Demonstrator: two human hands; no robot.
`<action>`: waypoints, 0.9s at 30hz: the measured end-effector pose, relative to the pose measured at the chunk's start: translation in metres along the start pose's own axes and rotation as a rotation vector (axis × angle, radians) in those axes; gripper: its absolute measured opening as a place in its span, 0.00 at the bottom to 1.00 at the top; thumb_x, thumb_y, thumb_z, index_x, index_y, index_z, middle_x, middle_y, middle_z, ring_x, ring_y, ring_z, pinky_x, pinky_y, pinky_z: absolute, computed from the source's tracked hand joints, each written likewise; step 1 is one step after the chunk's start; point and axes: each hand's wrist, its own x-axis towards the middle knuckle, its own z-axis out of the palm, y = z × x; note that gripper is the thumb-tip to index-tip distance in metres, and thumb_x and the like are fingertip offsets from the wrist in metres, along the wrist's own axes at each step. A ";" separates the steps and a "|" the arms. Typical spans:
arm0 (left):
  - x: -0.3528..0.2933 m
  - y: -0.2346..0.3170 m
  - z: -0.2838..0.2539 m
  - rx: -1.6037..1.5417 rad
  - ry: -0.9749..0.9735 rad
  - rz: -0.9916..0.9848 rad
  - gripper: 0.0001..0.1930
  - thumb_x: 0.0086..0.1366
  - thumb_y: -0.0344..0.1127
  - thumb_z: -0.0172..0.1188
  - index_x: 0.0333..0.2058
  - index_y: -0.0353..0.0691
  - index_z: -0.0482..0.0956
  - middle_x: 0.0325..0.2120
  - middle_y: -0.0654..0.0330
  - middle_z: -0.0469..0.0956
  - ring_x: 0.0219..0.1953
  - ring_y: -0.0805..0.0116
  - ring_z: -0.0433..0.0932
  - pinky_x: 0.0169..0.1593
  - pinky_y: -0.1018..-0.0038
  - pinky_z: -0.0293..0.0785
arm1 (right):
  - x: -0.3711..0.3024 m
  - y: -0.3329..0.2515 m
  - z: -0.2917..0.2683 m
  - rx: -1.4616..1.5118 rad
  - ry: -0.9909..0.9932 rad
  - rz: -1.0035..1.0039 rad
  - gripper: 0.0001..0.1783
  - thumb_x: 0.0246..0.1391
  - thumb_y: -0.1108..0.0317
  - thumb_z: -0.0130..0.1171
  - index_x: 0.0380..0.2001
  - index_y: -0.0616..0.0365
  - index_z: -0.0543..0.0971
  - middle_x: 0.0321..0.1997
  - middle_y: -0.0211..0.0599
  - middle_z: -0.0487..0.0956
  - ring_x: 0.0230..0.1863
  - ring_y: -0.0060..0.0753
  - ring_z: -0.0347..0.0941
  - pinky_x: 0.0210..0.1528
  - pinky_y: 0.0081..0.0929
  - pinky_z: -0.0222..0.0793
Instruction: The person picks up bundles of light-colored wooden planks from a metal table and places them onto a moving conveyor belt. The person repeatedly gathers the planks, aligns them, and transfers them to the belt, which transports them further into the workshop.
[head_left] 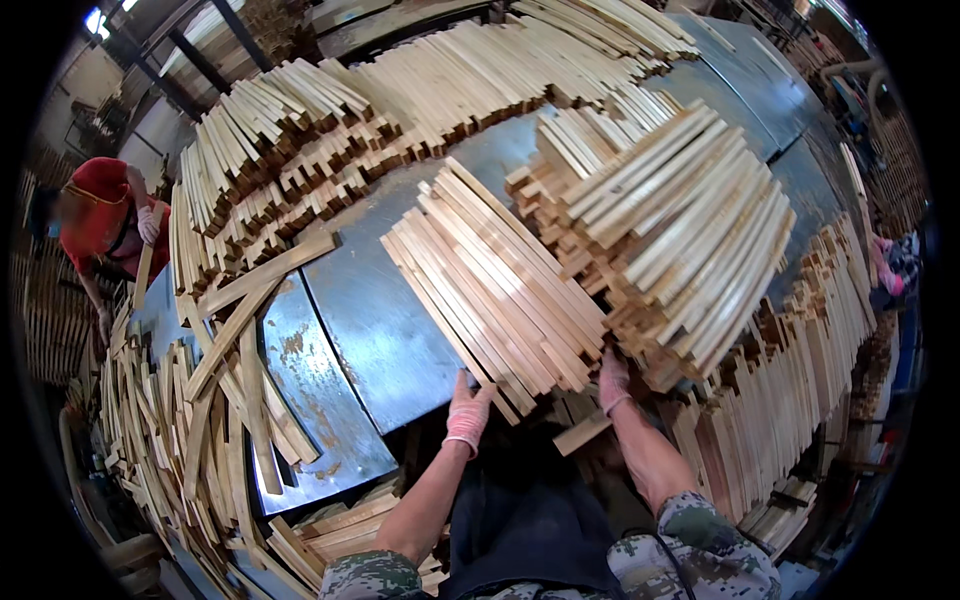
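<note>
A flat row of pale, narrow wooden strips [500,285] lies on the blue-grey metal tabletop [370,325]. The pink-gloved left hand [468,412], fingers spread, meets its near left corner; the pink-gloved right hand [614,382], opposite, has an indiscernible, half-hidden grip. Apparent step: squaring, calling next for even inward pressure.

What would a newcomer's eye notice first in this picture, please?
Probably the flat batch of pale sticks in the middle of the metal table, with the left hand and right hand at its near end. A taller stack stands to its right. A person in red is at the far left.
</note>
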 end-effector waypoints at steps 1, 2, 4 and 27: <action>0.002 0.005 0.005 0.021 0.015 0.054 0.52 0.68 0.48 0.73 0.80 0.30 0.53 0.67 0.39 0.76 0.68 0.50 0.76 0.70 0.65 0.71 | 0.009 -0.002 0.000 -0.057 -0.004 0.093 0.41 0.71 0.32 0.59 0.62 0.64 0.81 0.52 0.42 0.87 0.41 0.30 0.81 0.44 0.34 0.77; 0.001 0.011 0.007 0.071 0.000 0.119 0.53 0.67 0.49 0.74 0.79 0.29 0.54 0.69 0.38 0.74 0.70 0.48 0.74 0.71 0.64 0.70 | 0.012 0.002 0.000 -0.080 0.027 0.064 0.39 0.72 0.35 0.59 0.63 0.63 0.81 0.52 0.42 0.87 0.41 0.32 0.82 0.45 0.34 0.77; -0.003 0.024 0.010 0.256 0.056 0.106 0.52 0.66 0.49 0.74 0.78 0.27 0.55 0.69 0.35 0.73 0.71 0.42 0.73 0.72 0.63 0.69 | 0.011 0.015 0.003 -0.094 0.049 0.056 0.35 0.74 0.43 0.60 0.69 0.59 0.76 0.56 0.44 0.86 0.47 0.36 0.82 0.50 0.33 0.77; 0.104 0.079 -0.121 1.044 0.368 0.237 0.43 0.75 0.64 0.55 0.77 0.38 0.64 0.80 0.40 0.53 0.81 0.34 0.49 0.81 0.39 0.37 | -0.049 -0.128 0.155 -0.265 -0.478 -0.671 0.35 0.78 0.54 0.53 0.78 0.62 0.66 0.82 0.43 0.69 0.82 0.36 0.62 0.81 0.30 0.55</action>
